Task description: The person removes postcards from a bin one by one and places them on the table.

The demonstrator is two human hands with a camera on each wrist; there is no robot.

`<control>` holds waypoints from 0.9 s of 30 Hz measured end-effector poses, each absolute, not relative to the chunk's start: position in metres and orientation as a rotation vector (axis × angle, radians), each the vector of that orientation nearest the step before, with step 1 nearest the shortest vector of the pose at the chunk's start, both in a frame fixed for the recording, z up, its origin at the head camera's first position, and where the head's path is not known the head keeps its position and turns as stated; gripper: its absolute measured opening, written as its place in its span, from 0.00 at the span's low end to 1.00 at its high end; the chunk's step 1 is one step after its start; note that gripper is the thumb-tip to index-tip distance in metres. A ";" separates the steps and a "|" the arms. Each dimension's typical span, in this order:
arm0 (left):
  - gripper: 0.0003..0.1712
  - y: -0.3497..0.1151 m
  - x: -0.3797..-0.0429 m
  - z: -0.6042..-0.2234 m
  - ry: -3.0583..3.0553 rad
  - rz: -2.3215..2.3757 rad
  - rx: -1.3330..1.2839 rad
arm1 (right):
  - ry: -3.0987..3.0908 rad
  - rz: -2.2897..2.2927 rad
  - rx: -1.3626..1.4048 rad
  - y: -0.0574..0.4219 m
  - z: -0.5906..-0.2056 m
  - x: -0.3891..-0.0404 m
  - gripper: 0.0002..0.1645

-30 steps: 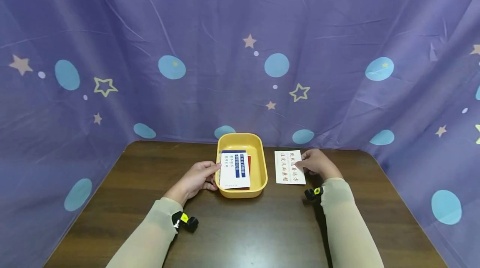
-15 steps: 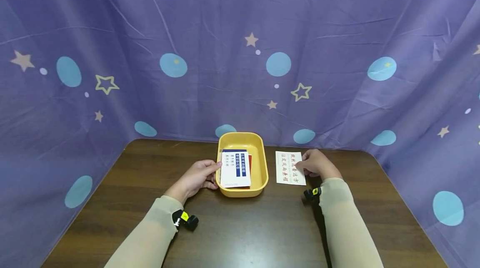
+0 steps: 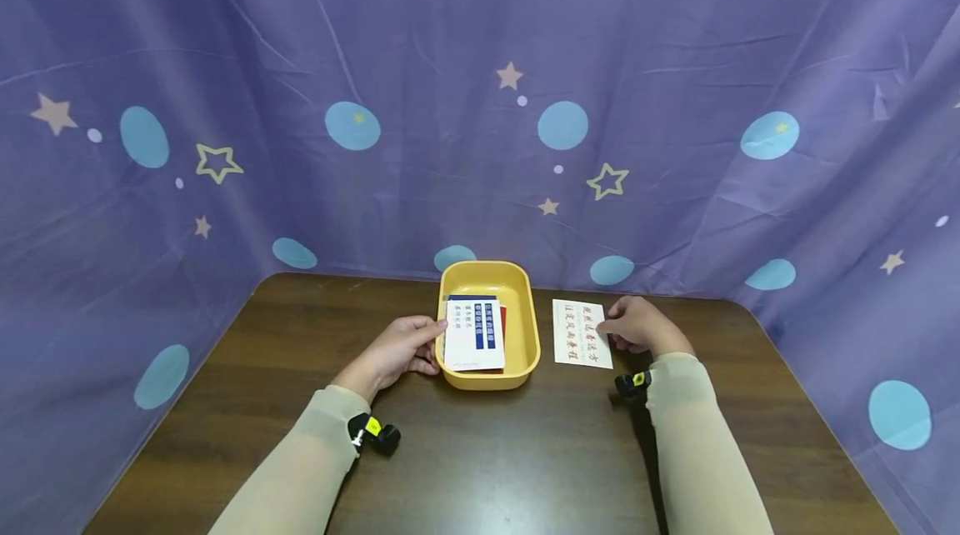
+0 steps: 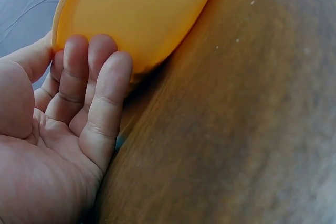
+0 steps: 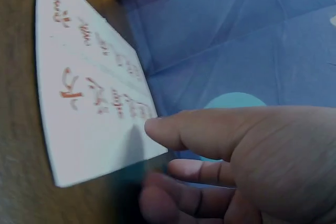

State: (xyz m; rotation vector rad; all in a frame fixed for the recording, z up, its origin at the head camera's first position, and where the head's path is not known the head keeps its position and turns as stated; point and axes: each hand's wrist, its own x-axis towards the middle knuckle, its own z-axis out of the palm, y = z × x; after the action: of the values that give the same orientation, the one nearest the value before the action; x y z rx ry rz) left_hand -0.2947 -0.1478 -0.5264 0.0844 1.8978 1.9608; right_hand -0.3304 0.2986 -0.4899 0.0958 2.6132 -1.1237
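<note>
My left hand (image 3: 399,352) holds the left rim of a yellow plastic tray (image 3: 531,343), the thumb over the rim and the other fingers against the outer wall (image 4: 142,35). Inside the tray lie overlapping cards: a white card (image 3: 468,352) with blue print on top, and blue and red ones partly hidden beneath. To the tray's right, on the table, is another white card (image 3: 572,335) with red characters. My right hand (image 3: 643,327) is at its right edge. In the right wrist view, the thumb tip (image 5: 155,127) overlaps the card; the other fingers show beyond its edge, apart from the thumb.
The brown wooden table (image 3: 495,452) carries the tray and the cards near its back edge. Behind it hangs a purple curtain (image 3: 450,185) with stars and blue ovals. A small black camera is strapped to each wrist.
The head view has shifted slightly. My right hand has moved a little to the right at the loose card's edge. My left hand and the tray keep their places.
</note>
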 end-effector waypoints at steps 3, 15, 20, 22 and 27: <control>0.20 -0.147 -0.296 -0.526 1.889 1.962 0.092 | 2.614 -1.121 0.073 0.300 -0.481 -0.330 0.19; 0.19 -0.143 -0.294 -0.527 1.877 1.983 0.102 | 2.707 -1.216 -0.271 0.237 -0.424 -0.320 0.19; 0.19 -0.145 -0.295 -0.528 1.873 1.987 0.121 | 2.687 -1.189 -0.347 0.194 -0.400 -0.323 0.19; 0.19 -0.147 -0.295 -0.528 1.871 1.988 0.120 | 2.691 -1.114 -0.346 0.173 -0.392 -0.325 0.21; 0.18 -0.148 -0.294 -0.526 1.859 1.993 0.118 | 2.724 -0.846 -0.327 0.125 -0.383 -0.333 0.28</control>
State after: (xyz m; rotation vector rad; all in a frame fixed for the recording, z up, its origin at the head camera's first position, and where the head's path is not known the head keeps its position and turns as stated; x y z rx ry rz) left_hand -0.2945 -0.1482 -0.5264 0.1179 1.8593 1.9929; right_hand -0.3326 0.1253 -0.3829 -0.3274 2.7238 -0.8459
